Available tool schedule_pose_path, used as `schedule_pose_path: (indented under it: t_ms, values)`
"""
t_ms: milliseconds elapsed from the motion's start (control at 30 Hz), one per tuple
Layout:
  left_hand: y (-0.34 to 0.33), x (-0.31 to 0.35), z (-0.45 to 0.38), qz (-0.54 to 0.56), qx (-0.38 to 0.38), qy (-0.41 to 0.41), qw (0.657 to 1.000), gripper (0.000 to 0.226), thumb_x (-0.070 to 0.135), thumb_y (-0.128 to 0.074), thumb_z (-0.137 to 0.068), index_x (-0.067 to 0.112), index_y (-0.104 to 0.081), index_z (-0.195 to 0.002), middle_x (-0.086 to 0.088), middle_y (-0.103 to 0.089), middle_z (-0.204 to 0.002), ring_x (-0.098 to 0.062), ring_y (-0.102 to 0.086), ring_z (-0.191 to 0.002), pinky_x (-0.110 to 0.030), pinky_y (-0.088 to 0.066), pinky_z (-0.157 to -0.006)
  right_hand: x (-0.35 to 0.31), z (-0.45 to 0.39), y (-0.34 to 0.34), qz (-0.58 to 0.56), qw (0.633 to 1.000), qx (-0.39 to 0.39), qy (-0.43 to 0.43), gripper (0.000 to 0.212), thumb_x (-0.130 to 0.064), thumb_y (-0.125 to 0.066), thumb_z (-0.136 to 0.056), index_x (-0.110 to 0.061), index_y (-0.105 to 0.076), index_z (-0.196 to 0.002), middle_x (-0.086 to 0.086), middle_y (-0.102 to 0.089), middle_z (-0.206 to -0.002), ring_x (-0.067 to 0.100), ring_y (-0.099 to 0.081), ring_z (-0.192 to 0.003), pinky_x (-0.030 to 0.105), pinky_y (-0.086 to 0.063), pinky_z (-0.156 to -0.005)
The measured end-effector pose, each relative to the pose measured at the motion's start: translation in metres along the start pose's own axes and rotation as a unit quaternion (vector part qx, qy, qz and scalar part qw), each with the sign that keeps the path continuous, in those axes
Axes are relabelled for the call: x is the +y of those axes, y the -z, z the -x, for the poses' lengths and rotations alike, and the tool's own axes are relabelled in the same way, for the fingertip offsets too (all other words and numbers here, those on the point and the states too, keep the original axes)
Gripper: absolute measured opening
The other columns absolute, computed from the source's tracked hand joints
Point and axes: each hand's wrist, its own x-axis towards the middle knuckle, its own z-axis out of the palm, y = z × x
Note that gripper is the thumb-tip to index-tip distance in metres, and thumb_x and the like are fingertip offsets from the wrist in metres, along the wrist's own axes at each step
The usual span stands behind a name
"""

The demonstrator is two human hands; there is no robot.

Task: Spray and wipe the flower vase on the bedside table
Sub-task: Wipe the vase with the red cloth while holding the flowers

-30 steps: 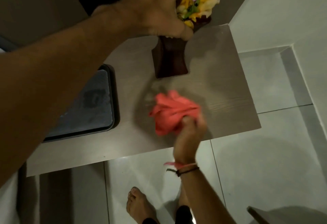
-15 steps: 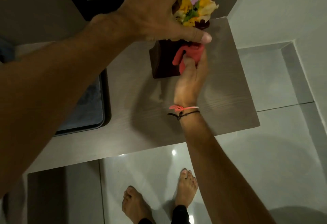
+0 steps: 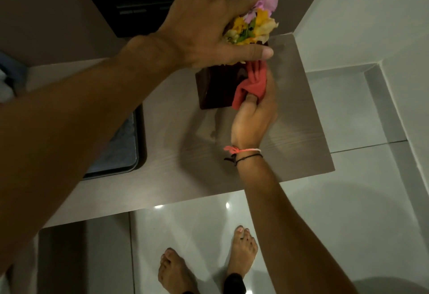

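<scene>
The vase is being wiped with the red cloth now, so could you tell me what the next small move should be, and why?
Probably draw the red cloth down the vase side toward its base. The right hand presses the cloth high on the dark front face, with bare surface below, while the left hand steadies the top by the flowers.

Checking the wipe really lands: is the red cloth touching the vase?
Touching. The head view shows the right hand pressing the red cloth flat against the dark vase, with no gap between them.
</scene>
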Motion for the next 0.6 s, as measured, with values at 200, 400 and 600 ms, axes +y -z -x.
schedule_pose_path:
  t_ms: [200, 400, 600]
  values:
    - [0.004, 0.001, 0.005, -0.01, -0.002, -0.022, 1.0, 0.104, 0.09, -0.021, -0.081, 0.03, -0.019, -0.166, -0.017, -0.017, -0.176, -0.034, -0.023, -0.162, -0.055, -0.018, -0.129, 0.002, 0.029, -0.025, -0.012, 0.998, -0.03, 0.054, 0.058, 0.0, -0.044, -0.095, 0.0, -0.037, -0.152, 0.021, -0.045, -0.155, 0.037, -0.042, -0.145, 0.056, -0.046, -0.111]
    - [0.003, 0.003, 0.006, -0.004, 0.007, -0.043, 0.999, 0.096, 0.084, -0.021, -0.087, 0.03, -0.014, -0.167, -0.015, -0.01, -0.177, -0.029, -0.01, -0.166, -0.052, -0.011, -0.132, 0.024, 0.032, -0.022, 0.132, 0.989, -0.054, 0.025, 0.062, 0.003, -0.047, -0.094, -0.009, -0.037, -0.154, 0.016, -0.036, -0.162, 0.03, -0.029, -0.153, 0.048, -0.035, -0.123]
    - [0.005, 0.003, 0.007, 0.008, 0.004, -0.04, 0.999, 0.101, 0.087, -0.014, -0.082, 0.031, -0.013, -0.167, -0.015, -0.012, -0.177, -0.029, -0.012, -0.165, -0.052, -0.014, -0.131, 0.025, 0.021, -0.005, 0.188, 0.981, -0.035, 0.03, 0.063, 0.0, -0.059, -0.093, -0.017, -0.043, -0.152, 0.009, -0.047, -0.156, 0.027, -0.045, -0.145, 0.046, -0.048, -0.113]
